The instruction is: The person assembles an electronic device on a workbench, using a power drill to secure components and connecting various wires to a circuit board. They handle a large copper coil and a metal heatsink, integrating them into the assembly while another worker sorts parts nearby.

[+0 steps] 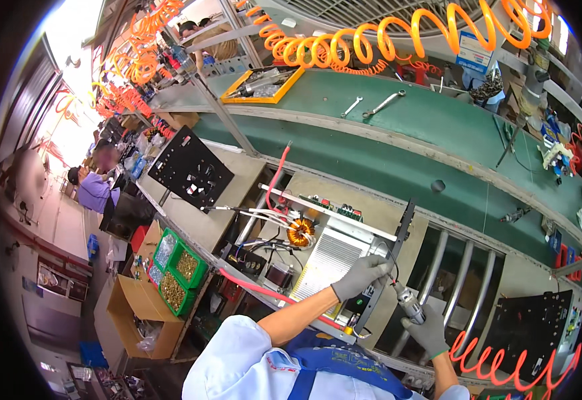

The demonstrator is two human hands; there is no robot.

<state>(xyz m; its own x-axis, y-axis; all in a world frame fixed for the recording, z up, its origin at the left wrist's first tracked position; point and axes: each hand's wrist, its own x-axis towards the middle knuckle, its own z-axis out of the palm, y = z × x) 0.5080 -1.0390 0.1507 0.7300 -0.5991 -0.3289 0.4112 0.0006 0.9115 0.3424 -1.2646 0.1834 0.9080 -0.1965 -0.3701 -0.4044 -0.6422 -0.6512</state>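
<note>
My right hand [429,333], in a grey glove, is wrapped round a silver power screwdriver [409,303] whose bit end points up toward a long black panel [405,223]. My left hand [361,277], also gloved, rests at that panel's edge with its fingers drawn together near the bit; what they pinch, if anything, is hidden. Both hands are at the right end of an open metal unit. It has a ribbed silver heat sink [331,260], a copper-wound ring coil [301,232], green circuit boards [349,213] and loose white and black wires.
Metal rollers [435,270] lie right of the unit, before another black panel [527,327] and a coiled red hose [504,367]. Beyond, a green shelf [437,133] carries wrenches [384,105]. An orange coiled hose [364,47] hangs overhead. Green screw bins [187,267] stand left. People work farther off.
</note>
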